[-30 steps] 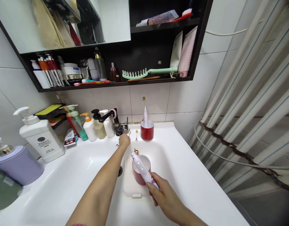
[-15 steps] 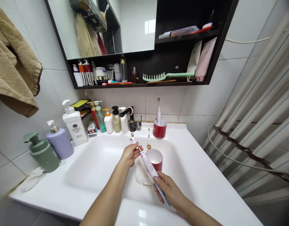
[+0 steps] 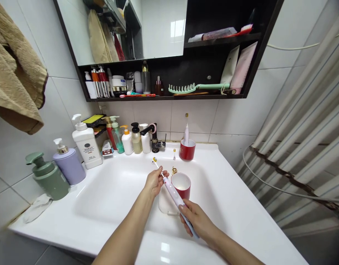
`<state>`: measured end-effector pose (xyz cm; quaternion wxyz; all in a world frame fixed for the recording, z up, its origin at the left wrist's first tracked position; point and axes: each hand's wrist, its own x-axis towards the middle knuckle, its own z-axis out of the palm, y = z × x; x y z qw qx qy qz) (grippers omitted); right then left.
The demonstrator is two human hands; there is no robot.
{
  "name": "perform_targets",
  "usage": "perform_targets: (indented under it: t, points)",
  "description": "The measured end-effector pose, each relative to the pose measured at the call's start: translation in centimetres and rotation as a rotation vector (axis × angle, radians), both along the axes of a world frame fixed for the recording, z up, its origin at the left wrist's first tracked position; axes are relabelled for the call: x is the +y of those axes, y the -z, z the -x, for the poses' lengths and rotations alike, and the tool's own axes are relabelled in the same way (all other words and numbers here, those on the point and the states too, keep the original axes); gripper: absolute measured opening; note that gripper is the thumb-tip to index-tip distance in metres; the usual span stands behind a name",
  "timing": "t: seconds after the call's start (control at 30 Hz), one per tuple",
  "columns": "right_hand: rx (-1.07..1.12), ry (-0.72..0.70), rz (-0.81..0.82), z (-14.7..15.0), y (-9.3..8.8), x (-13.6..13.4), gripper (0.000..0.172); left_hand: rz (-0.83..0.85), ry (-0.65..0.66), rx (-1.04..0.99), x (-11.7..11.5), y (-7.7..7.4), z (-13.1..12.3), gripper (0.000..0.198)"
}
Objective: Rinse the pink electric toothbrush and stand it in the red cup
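A white and pink electric toothbrush [image 3: 172, 191] slants over the white sink [image 3: 111, 195]. My right hand [image 3: 198, 222] is wrapped round the lower end of its handle. My left hand [image 3: 155, 179] pinches the thin neck just below the brush head [image 3: 155, 160]. A red cup [image 3: 181, 185] stands right beside the toothbrush on a white tray at the basin's right side.
A black tap [image 3: 153, 137] and several pump bottles [image 3: 128, 141] line the back of the sink. A second red cup [image 3: 187, 149] holds another toothbrush. Larger bottles [image 3: 68, 165] stand at the left, a tan towel [image 3: 15, 84] hangs above, and a striped curtain [image 3: 304, 121] closes the right.
My left hand has come back from the tap to the toothbrush neck and closed on it. The view has pulled back and swung left, showing the towel and more bottles.
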<state>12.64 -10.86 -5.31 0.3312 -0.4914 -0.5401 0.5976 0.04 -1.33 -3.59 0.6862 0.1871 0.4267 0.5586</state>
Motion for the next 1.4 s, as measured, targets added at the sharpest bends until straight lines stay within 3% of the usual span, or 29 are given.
perform_targets:
  t: [0.27, 0.4, 0.63, 0.8, 1.27, 1.4]
  points:
    - [0.102, -0.007, 0.075, -0.2, 0.2, 0.2, 0.026, -0.044, -0.025, -0.006, -0.1, -0.3, -0.4, 0.011]
    - [0.161, 0.013, 0.1, -0.1, 0.1, 0.0, 0.025, -0.114, 0.03, 0.036, -0.4, -0.3, -0.7, 0.011]
    - [0.032, 0.11, 0.019, 0.0, 0.1, 0.0, 0.025, -0.141, 0.132, 0.091, -0.8, -0.1, -1.4, 0.008]
    - [0.111, 0.058, 0.084, 0.0, 0.1, 0.2, 0.027, -0.162, 0.146, 0.052, -0.8, 0.1, -1.4, 0.008]
    - [0.059, 0.107, -0.006, -0.1, -0.2, 0.0, 0.027, -0.272, 0.167, -0.01, -1.1, -0.1, -1.8, 0.01]
    - [0.195, 0.024, 0.094, -0.2, -0.5, -0.1, 0.028, -0.263, 0.202, -0.063, -1.1, -0.2, -1.9, 0.01]
